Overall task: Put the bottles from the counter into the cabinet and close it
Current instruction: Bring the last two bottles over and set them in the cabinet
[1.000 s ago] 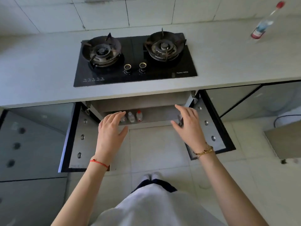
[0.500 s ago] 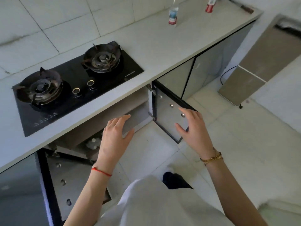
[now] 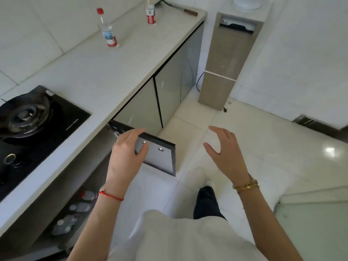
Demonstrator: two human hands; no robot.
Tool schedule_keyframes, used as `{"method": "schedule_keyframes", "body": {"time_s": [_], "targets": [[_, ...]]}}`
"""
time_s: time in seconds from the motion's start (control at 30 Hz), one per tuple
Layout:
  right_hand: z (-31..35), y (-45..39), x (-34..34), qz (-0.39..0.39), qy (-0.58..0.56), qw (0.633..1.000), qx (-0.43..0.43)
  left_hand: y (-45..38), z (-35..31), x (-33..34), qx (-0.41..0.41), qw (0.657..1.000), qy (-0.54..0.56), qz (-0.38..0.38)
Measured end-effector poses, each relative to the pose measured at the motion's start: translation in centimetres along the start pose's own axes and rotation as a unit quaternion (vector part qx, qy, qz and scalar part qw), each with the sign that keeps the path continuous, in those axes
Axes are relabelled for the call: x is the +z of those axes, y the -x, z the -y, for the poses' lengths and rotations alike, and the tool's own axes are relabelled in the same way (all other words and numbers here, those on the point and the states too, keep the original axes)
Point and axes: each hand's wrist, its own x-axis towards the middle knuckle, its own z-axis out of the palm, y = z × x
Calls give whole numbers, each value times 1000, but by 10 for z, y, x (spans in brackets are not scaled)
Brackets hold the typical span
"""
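Blurred bottles inside dim cabinet

Both forearms bare, no sleeves showing. Left hand: thin red string bracelet at wrist. Right hand: gold bangle-type bracelets, looks like two stacked, exact count unclear. White top at bottom of view. Dark trouser leg, white shoe below it.

Pale grey worktop with a glossy black hob. Both bottles are clear: the near bottle has a red cap and a blue-white-red label, the far bottle a red-and-white label. Cabinet door is grey with a black frame. Red string bracelet on the left wrist, gold bangle on the right. Floor is shiny white tile.
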Motion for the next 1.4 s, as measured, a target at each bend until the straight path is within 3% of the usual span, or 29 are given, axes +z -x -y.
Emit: {"method": "schedule_keyframes", "body": {"time_s": [0.27, 0.5, 0.87, 1.4], "targets": [[-83, -149, -73, 17, 20, 999, -40, -121, -80, 75, -18, 998, 21, -59], [-112, -279, -83, 63, 4, 994, -86, -209, -111, 103, -74, 993, 23, -94], [-96, -486, -9, 112, -15, 977, -182, -362, -60, 120, -157, 974, 7, -162], [19, -770, 98, 129, -30, 955, -264, -596, 43, 49, -214, 944, -54, -244]]}}
